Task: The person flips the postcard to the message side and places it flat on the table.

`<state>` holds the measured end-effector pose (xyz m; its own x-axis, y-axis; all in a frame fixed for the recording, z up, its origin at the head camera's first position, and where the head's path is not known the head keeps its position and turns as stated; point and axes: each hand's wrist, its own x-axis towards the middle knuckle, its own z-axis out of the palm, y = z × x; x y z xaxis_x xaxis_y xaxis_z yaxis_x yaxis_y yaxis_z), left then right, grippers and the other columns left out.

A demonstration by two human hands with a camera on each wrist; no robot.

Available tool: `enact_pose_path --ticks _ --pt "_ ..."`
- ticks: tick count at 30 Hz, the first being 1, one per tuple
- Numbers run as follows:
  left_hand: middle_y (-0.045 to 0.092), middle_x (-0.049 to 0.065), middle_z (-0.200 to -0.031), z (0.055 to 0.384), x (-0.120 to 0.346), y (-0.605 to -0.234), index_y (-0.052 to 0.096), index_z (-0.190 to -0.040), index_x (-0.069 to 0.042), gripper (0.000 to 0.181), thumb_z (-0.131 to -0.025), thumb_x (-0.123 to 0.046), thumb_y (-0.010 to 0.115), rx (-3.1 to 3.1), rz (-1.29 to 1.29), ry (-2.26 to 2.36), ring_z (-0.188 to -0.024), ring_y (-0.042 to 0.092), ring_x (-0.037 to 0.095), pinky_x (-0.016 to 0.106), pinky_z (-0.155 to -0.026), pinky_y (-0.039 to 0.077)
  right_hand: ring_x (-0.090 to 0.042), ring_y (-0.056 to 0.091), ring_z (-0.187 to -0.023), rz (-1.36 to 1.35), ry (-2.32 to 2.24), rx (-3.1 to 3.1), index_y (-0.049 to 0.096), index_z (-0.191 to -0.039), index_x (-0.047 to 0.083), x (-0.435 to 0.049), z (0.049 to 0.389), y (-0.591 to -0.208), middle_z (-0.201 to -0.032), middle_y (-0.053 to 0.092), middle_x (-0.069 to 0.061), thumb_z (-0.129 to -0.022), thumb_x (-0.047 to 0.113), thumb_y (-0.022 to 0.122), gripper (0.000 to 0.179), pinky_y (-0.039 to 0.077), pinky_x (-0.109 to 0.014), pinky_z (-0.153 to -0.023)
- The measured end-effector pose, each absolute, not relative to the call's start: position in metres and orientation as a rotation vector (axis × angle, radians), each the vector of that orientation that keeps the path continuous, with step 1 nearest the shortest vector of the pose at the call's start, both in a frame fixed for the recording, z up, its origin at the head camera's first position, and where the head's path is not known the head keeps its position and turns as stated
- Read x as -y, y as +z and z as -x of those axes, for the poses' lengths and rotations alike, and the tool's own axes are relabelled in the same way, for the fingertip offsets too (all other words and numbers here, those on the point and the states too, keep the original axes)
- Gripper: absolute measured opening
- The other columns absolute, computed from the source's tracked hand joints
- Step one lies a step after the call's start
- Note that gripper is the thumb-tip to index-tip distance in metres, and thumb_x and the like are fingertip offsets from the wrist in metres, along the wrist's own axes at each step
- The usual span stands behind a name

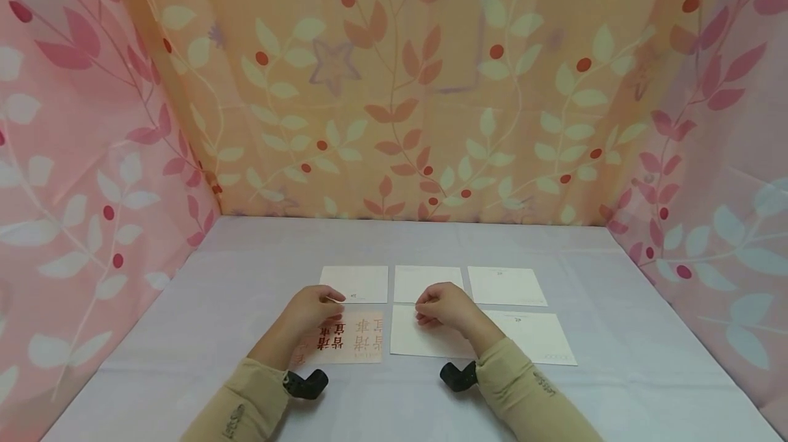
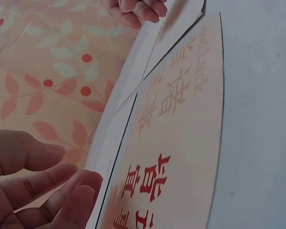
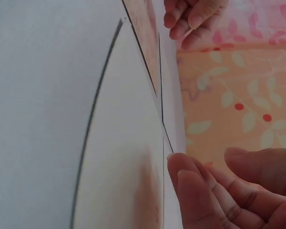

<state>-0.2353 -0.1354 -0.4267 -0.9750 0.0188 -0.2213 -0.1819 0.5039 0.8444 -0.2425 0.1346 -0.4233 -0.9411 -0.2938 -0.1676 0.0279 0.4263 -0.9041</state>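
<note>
A pinkish card printed with red and pale Chinese characters (image 1: 367, 346) lies at the front left of a group of cards on the table. My left hand (image 1: 310, 308) hovers over its far left part, fingers loosely bent and holding nothing. In the left wrist view the thumb and fingers of this left hand (image 2: 43, 186) stand apart. Beside the printed card lies a plain white card (image 1: 409, 336), with my right hand (image 1: 452, 306) above it. The right wrist view shows the right hand's fingers (image 3: 195, 191) loosely curled, the thumb apart from them and nothing between.
Behind lie three more white cards: a left one (image 1: 353, 281), a middle one (image 1: 425, 278) and a right one (image 1: 507, 288). Another white card (image 1: 548, 339) is at the front right. Leaf-patterned cloth (image 1: 394, 86) walls the white table (image 1: 258, 243) on three sides.
</note>
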Motion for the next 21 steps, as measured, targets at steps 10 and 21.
enact_pose_path --ticks 10,21 --pt "0.060 0.008 -0.087 0.229 0.157 -0.429 0.063 -0.102 -0.002 0.019 -0.083 -0.006 0.063 -2.557 0.183 1.485 -0.073 0.060 0.016 0.029 -0.065 0.052 -0.016 0.063 -0.064 0.290 -1.461 -2.427 0.064 -0.081 -0.001 -0.117 0.239 -0.428 -0.072 0.067 -0.009 -0.082 0.004 0.064 0.006 0.053 -0.029 -0.059" --pt "0.060 0.007 -0.085 0.229 0.183 -0.430 0.064 -0.103 -0.003 0.022 -0.082 -0.006 0.064 -2.665 0.220 1.355 -0.071 0.057 0.014 0.026 -0.062 0.050 -0.014 0.063 -0.063 0.283 -1.482 -2.433 0.065 -0.081 0.000 -0.104 0.235 -0.430 -0.072 0.066 -0.007 -0.080 0.004 0.066 0.005 0.052 -0.027 -0.059"
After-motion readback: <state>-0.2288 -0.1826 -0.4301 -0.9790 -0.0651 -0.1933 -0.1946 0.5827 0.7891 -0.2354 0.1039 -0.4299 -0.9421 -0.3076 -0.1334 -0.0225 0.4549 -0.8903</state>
